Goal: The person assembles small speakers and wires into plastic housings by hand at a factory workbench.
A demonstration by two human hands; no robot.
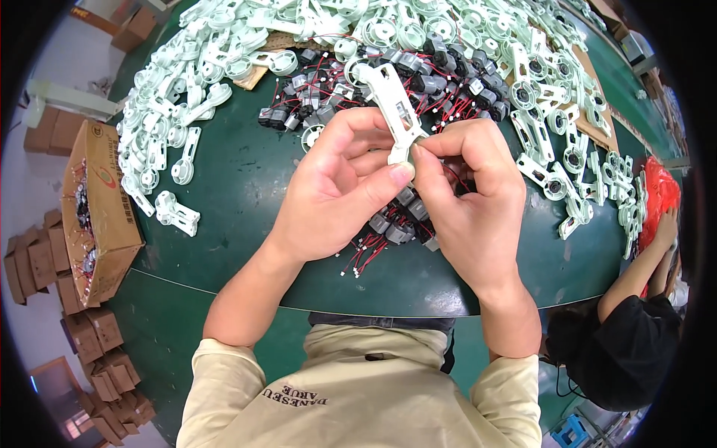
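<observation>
A pale green plastic housing (396, 97), long and with cut-out slots, is held tilted above the table in front of me. My left hand (328, 190) is closed on it, thumb on its lower end and fingers behind. My right hand (482, 183) is closed in a pinch at the same lower end, thumb and forefinger meeting at the housing's edge. Whether a wire is also between these fingertips I cannot tell. Below and behind my hands lie small grey and black motors (399, 231) with red and black wires, partly hidden by the hands.
Many like housings (216, 45) are heaped across the back and sides of the green table (224, 254). A cardboard box (108, 209) of wired parts stands at the left edge. At the right, another person (627, 336) in black handles a red bag (659, 196).
</observation>
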